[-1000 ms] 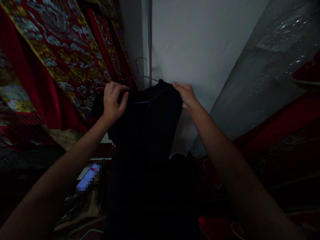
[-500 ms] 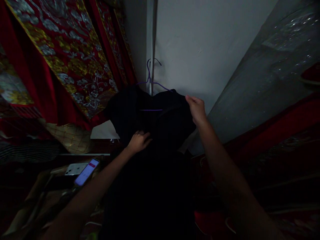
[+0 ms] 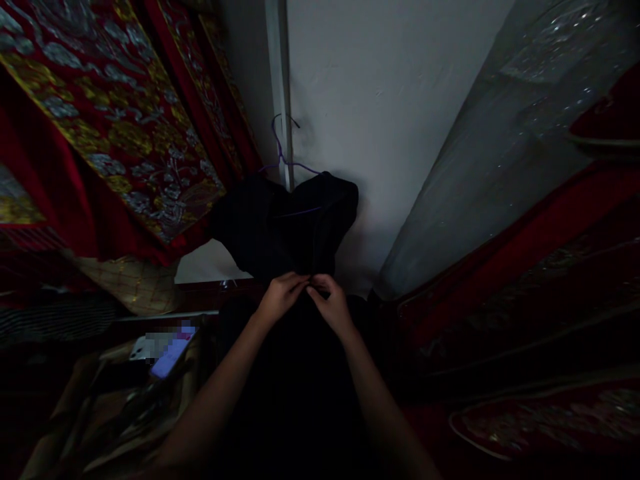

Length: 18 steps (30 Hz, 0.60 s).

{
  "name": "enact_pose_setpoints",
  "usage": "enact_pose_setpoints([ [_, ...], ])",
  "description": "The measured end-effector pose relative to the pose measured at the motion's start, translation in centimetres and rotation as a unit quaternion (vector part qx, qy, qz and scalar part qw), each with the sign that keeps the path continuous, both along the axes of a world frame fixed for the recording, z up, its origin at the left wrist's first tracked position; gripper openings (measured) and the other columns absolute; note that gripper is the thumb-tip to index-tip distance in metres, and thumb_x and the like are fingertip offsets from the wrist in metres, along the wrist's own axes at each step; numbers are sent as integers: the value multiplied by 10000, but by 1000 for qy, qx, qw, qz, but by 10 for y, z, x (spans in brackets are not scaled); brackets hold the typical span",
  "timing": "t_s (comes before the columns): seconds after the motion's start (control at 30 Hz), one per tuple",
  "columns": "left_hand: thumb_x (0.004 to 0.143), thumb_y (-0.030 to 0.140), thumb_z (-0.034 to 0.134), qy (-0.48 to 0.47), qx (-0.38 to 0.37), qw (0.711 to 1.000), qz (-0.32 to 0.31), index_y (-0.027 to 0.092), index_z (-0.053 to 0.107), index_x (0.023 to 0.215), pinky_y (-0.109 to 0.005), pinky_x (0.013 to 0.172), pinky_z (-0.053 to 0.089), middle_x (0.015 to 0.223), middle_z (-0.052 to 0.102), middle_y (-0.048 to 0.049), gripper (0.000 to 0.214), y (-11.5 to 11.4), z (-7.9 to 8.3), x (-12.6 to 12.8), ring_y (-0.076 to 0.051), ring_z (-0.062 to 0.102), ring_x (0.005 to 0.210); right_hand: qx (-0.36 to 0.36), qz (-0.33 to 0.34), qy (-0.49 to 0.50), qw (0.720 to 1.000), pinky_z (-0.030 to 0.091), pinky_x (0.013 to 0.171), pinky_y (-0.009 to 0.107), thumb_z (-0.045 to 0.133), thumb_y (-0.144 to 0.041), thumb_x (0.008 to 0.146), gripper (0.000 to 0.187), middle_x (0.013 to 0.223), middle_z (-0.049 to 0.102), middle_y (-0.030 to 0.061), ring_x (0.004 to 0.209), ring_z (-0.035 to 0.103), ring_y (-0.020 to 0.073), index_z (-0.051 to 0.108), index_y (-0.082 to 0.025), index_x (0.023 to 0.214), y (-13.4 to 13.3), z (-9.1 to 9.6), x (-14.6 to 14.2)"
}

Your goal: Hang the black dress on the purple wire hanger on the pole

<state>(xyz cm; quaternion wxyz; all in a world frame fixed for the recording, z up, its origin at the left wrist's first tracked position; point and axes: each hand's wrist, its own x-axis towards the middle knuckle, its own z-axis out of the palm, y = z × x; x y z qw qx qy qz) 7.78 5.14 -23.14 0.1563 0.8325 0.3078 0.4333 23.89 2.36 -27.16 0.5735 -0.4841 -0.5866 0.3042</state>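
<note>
A dark short-sleeved garment [image 3: 245, 223] hangs on a purple wire hanger [image 3: 281, 159], hooked on a pale vertical strip [image 3: 278, 60] of the wall. Its neckline gapes, and the hanger's lower bar shows inside. At the front opening, my left hand [image 3: 283, 297] pinches the dark cloth. My right hand [image 3: 330, 300] pinches the same spot from the other side, fingertips almost meeting the left ones. Whether a button or other fastener lies between them is too dark to tell. The garment's lower part fades into darkness.
Red cloth embroidered in gold and silver [image 3: 135, 133] hangs at the left. Below it, a lit phone [image 3: 173, 353] lies on a wooden stool or chair [image 3: 75, 393]. A clear plastic cover [image 3: 465, 153] slants down the right, above more red embroidered cloth [image 3: 565, 400].
My right hand has left the garment's right shoulder and come down to the front opening beside my left hand. The right shoulder has dropped inward. The view has shifted slightly right.
</note>
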Motion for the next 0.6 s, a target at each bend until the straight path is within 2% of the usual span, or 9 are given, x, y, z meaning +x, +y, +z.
enact_pose_setpoints([
  [0.13, 972, 214, 588, 39, 11, 999, -21, 185, 710, 988, -252, 763, 560, 926, 747, -51, 126, 6, 12, -6, -163, 729, 850, -19, 37, -9, 999, 536, 793, 343, 630, -399, 831, 193, 851, 708, 44, 819, 684, 201, 628, -206, 835, 10, 11, 2],
  [0.23, 978, 233, 572, 118, -10, 993, -25, 189, 694, 973, -247, 758, 544, 924, 756, -46, 130, 15, 35, -9, -166, 733, 848, -22, 25, -35, 999, 503, 715, 315, 581, -426, 875, 226, 772, 673, 20, 732, 649, 187, 600, -219, 785, 10, 15, -1],
  [0.33, 970, 229, 564, 247, -35, 967, -53, 200, 691, 982, -230, 692, 510, 868, 758, -28, 131, 27, 64, -9, -157, 724, 778, -40, -3, -67, 997, 477, 680, 309, 575, -424, 872, 227, 722, 648, 14, 696, 621, 190, 583, -230, 756, 8, 17, -3],
  [0.43, 957, 214, 552, 356, -3, 932, -76, 192, 685, 946, -229, 623, 462, 805, 743, -33, 135, 40, 94, -7, -160, 707, 720, -58, -17, -78, 995, 477, 673, 309, 583, -427, 856, 215, 736, 662, 20, 704, 628, 198, 580, -236, 759, 5, 17, -1],
  [0.5, 950, 206, 547, 385, 37, 920, -66, 178, 678, 935, -241, 616, 451, 809, 739, -50, 134, 53, 119, -9, -169, 700, 719, -64, -15, -72, 995, 479, 667, 305, 585, -430, 852, 216, 742, 665, 21, 698, 634, 196, 576, -236, 758, 3, 15, -1],
  [0.6, 940, 175, 547, 356, 71, 931, -26, 159, 666, 955, -241, 631, 461, 794, 726, -41, 120, 84, 166, -19, -151, 674, 686, -66, -1, -62, 996, 482, 666, 302, 588, -431, 851, 224, 736, 656, 21, 693, 641, 195, 566, -235, 745, -2, 7, 0],
])
